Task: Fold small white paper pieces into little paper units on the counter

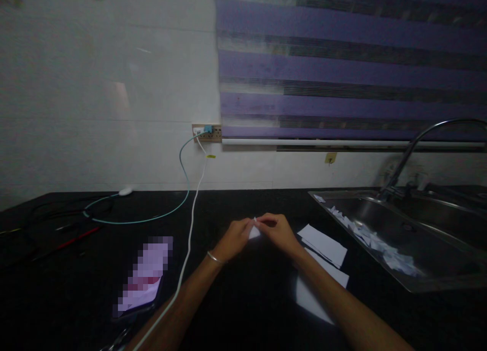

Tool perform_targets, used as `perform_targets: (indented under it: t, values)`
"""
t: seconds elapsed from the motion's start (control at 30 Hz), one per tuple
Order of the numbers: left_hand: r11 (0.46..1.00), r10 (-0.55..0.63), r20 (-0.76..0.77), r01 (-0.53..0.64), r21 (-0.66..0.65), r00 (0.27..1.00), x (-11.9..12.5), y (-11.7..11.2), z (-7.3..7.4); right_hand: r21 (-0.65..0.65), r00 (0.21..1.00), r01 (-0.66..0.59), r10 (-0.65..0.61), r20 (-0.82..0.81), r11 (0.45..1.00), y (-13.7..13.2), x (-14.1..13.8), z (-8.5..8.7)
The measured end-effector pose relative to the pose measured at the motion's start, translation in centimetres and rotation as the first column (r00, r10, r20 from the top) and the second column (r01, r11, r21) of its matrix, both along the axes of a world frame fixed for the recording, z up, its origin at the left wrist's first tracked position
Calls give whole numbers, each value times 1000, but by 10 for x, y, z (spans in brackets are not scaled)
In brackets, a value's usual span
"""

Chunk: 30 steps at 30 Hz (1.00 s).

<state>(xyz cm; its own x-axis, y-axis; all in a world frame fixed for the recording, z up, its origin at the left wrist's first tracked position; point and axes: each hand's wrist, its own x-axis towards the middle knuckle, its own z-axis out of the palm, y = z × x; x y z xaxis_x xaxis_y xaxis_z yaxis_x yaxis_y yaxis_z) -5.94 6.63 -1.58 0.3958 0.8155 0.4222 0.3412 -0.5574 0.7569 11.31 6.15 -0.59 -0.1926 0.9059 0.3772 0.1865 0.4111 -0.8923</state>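
Both my hands meet over the black counter [243, 300] and pinch a small folded piece of white paper [254, 233] between them. My left hand [235, 238], with a thin bangle on the wrist, grips the paper's left side with closed fingers. My right hand [277, 232] pinches its top right edge. Most of the paper is hidden by the fingers.
Sheets of white paper [323, 245] lie right of my hands. A steel sink [426, 277] with several paper scraps and a tap [414, 148] sits at the right. A lit phone [142, 280], a white cable [190, 234], a teal cable [152, 219] and a wall socket [207, 133] are on the left.
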Motion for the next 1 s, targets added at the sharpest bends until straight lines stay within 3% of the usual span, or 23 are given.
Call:
perform_targets:
  t: [0.2,0.37,0.6,1.0]
  values:
    - [988,-66,61,74,-136,996,-4,-3,4,-103,994,36,-47,-102,994,4,2,-2]
    - [970,-100,100,119,-213,990,-5,-6,9,-204,981,-28,-13,-193,979,3,1,-3]
    - [893,-180,241,261,-368,954,-10,-1,3,-256,976,-90,34,-216,963,1,1,-2]
    - [913,-171,234,243,-328,957,-9,-3,5,-283,963,-114,36,-267,952,5,2,-9]
